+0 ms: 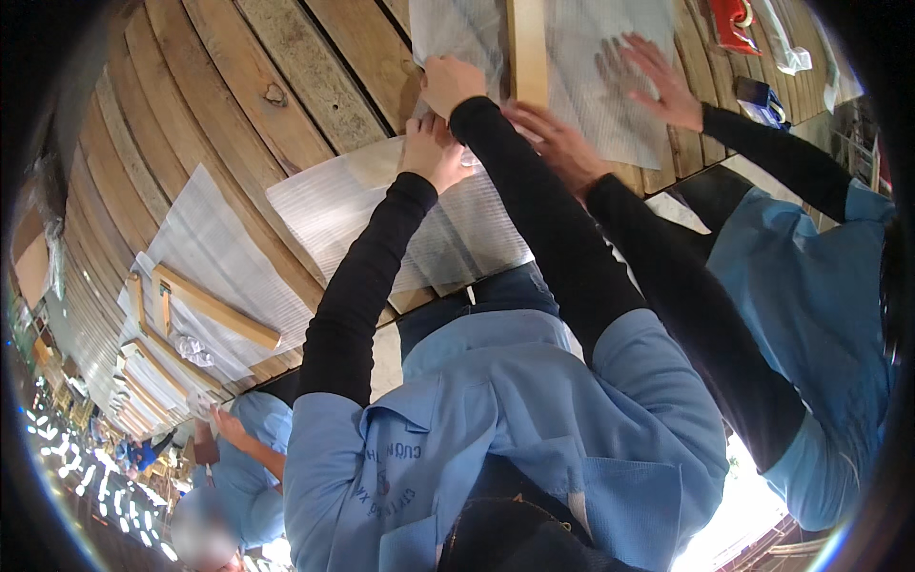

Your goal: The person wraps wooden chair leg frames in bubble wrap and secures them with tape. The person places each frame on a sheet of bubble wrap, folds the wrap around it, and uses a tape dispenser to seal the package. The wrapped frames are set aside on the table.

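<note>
My left hand (435, 155) is closed at the far edge of a translucent ribbed wrapping sheet (334, 200). A small shiny, clear bit shows beside its palm, but I cannot make out what it is. Just beyond, my right hand (452, 86) has its fingers curled at the left edge of another wrapping sheet (457, 30). Its fingertips are partly hidden. On that far sheet lies a pale wooden bar (528, 57), to the right of my right hand. My right forearm crosses in front of the near sheet.
At my right, a co-worker's hand (562, 143) is by the bar; the other (662, 84) is over the sheet. Leftward, wooden pieces (214, 307) and crumpled clear plastic (193, 351) lie on sheets on the slatted table (257, 86). A red packet (732, 27) lies far right.
</note>
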The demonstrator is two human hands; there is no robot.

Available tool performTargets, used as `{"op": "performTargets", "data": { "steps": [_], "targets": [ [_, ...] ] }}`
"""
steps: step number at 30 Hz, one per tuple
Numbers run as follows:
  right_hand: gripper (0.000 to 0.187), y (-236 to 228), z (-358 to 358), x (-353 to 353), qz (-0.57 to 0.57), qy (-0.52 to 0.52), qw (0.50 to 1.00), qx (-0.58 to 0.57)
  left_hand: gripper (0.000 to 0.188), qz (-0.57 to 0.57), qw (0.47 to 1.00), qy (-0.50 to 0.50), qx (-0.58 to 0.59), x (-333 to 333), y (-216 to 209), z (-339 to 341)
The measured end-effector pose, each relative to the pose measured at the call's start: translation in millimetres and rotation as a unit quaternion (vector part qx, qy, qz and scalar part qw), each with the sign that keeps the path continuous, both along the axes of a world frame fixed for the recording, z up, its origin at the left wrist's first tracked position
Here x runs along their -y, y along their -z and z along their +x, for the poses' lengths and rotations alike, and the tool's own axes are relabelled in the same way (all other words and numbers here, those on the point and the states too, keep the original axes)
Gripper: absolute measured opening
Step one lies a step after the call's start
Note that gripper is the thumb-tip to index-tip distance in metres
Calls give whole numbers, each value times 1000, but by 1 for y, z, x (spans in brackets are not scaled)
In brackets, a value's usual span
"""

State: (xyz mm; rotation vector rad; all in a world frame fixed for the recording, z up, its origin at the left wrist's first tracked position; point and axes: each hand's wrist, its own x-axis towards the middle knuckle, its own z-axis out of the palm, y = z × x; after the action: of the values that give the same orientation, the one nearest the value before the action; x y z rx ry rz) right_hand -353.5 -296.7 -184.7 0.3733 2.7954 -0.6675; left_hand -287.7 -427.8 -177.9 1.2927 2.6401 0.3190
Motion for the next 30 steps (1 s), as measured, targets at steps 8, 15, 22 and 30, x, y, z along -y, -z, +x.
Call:
{"op": "performTargets", "data": {
  "steps": [8, 15, 22, 30],
  "targets": [
    [36, -67, 46, 27, -72, 156, 976, -137, 62, 60, 997, -58, 5, 17, 18, 5],
    [43, -47, 135, -2, 225, -201, 947, -105, 58, 46, 969, -210, -125, 53, 7, 45],
    [29, -63, 144, -3, 233, -103, 965, -60, 82, 129, 964, -226, 50, 166, 3, 148],
    [42, -24, 151, 0, 554, 16, 809, 195, 104, -107, 920, -356, 126, 238, -4, 219]
  ]
}}
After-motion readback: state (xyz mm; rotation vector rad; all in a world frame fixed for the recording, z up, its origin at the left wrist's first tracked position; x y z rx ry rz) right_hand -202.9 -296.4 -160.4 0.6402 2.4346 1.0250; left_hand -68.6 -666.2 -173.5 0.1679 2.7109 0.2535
